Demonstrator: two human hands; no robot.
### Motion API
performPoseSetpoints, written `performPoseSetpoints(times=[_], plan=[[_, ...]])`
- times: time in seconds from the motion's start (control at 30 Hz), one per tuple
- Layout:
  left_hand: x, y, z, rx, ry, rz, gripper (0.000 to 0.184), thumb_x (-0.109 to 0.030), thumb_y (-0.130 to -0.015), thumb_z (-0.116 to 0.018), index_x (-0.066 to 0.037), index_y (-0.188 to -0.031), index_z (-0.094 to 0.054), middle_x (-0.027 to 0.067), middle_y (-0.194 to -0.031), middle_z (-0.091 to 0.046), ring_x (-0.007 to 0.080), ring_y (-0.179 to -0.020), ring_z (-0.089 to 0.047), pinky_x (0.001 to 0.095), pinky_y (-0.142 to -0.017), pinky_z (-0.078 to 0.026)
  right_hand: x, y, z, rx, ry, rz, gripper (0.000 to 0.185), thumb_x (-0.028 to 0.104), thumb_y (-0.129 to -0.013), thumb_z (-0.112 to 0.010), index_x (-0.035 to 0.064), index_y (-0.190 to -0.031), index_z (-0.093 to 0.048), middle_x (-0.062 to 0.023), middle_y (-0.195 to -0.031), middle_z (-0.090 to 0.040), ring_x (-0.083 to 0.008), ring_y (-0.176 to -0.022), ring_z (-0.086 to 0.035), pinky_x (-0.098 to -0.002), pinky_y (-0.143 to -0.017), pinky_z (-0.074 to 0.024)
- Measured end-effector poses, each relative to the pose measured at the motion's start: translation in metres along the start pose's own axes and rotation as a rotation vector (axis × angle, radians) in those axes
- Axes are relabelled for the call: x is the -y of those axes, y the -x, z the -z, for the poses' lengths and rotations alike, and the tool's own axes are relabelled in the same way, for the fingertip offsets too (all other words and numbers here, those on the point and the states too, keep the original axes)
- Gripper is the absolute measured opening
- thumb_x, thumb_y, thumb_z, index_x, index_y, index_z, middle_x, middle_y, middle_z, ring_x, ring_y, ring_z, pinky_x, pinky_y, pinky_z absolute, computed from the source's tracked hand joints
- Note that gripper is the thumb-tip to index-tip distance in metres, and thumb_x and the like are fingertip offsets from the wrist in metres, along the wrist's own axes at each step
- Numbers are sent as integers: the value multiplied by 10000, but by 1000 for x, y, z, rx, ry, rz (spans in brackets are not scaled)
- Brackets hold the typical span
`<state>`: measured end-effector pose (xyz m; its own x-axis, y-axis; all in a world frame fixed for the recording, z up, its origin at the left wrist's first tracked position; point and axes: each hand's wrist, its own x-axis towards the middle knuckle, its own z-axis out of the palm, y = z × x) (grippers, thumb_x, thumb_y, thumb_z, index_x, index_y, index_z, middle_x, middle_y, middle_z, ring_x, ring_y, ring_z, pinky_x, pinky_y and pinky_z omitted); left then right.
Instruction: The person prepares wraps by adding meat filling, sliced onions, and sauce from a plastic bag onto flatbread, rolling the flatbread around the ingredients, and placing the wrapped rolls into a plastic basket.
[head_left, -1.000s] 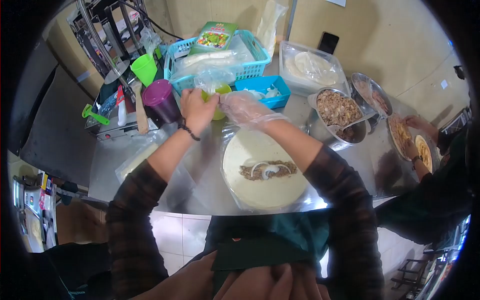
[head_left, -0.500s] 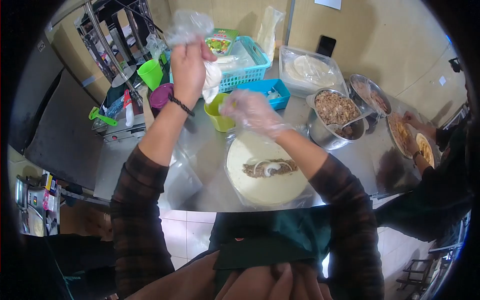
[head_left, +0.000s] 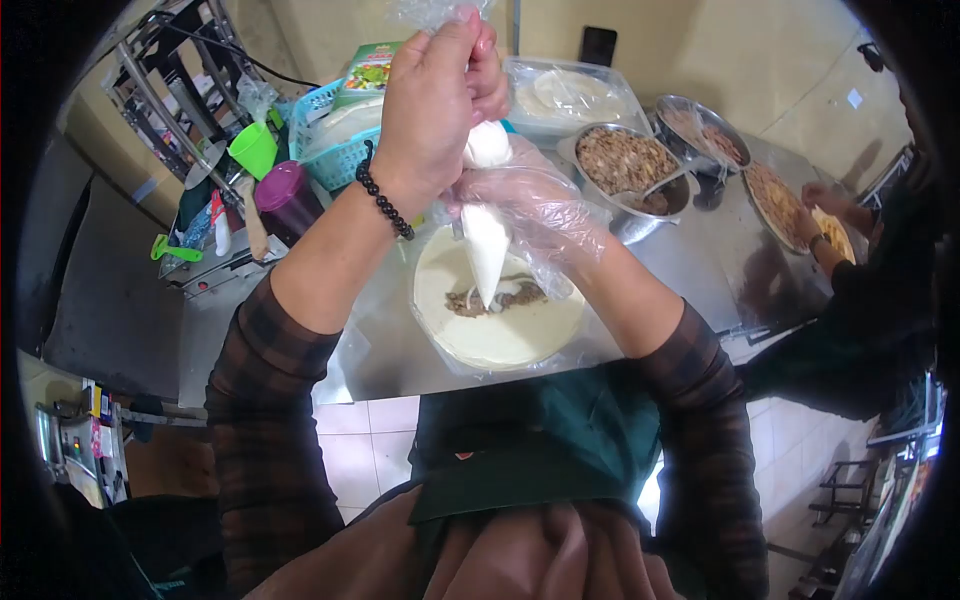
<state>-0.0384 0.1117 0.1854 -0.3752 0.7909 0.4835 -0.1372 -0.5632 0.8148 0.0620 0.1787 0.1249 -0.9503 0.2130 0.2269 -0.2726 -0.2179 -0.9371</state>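
A clear piping bag of white cream (head_left: 487, 250) hangs tip down over a round flatbread (head_left: 450, 335). My left hand (head_left: 435, 100), bare with a dark bead bracelet, is closed around the twisted top of the bag. Lower down, my right hand (head_left: 525, 200) in a clear plastic glove wraps round the bag's middle. Brown minced filling (head_left: 525, 293) with a white streak lies across the flatbread, and the bag's tip is just over its left half. Clear plastic sheet shows beneath the flatbread.
Behind stand a blue basket (head_left: 335, 160), a tub of flatbreads (head_left: 530, 110), a pot of minced filling (head_left: 625, 165) and a metal bowl (head_left: 705, 135). A purple container (head_left: 287, 200) and a green cup (head_left: 253, 150) stand left. At right, a co-worker's hands (head_left: 815, 215) touch filled flatbreads.
The piping bag has come out of the yellow-green cup and moved right, over the flatbread. My right hand has closed round it. The view has shifted.
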Motion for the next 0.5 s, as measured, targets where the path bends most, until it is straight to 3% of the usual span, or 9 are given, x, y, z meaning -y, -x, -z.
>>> performPoseSetpoints(times=[0.07,0.13,0.2,0.37,0.43,0.5], plan=[[7,0,0,52,26,12,293,-296,-977,-414,-101,-758,-420,-39,-537,-303,91,-483,-325,250,-519,-312,-2,6,4,-59,127,27,364,35,-745,-656,-29,-1081,-533,-105,-888,-619,-171,-807,-622,-279,-731,-492],[10,2,-15,-100,-43,-50,351,-320,-990,-396,-85,-732,-437,-18,-517,-320,86,-440,-311,224,-431,-277,-12,15,7,-62,53,54,364,43,-749,-656,-30,-1084,-535,-105,-899,-621,-173,-812,-621,-277,-744,-490],[17,4,-20,-96,-25,-79,350,-318,-990,-397,-85,-731,-438,-19,-518,-322,86,-440,-305,222,-432,-274,-18,24,4,-55,-17,76,363,50,-754,-657,-30,-1087,-537,-105,-910,-623,-175,-816,-621,-275,-758,-489],[30,13,-28,-64,33,-77,354,-308,-993,-390,-79,-727,-435,-21,-525,-328,84,-459,-324,217,-438,-275,-33,32,7,-237,167,-113,374,40,-737,-641,-44,-1087,-538,-102,-916,-634,-174,-806,-626,-277,-769,-493],[28,17,-22,-40,1,-56,352,-304,-994,-386,-73,-733,-439,-19,-532,-340,87,-491,-356,219,-465,-304,-37,35,12,-225,177,-131,392,98,-712,-661,-35,-1065,-553,-92,-905,-620,-157,-794,-601,-289,-744,-477],[29,18,-14,-2,48,-19,327,-273,-987,-411,-57,-753,-487,11,-591,-447,114,-554,-450,238,-540,-395,-41,34,14,-214,186,-145,416,156,-686,-681,-26,-1042,-568,-82,-893,-606,-139,-782,-575,-302,-718,-462]])
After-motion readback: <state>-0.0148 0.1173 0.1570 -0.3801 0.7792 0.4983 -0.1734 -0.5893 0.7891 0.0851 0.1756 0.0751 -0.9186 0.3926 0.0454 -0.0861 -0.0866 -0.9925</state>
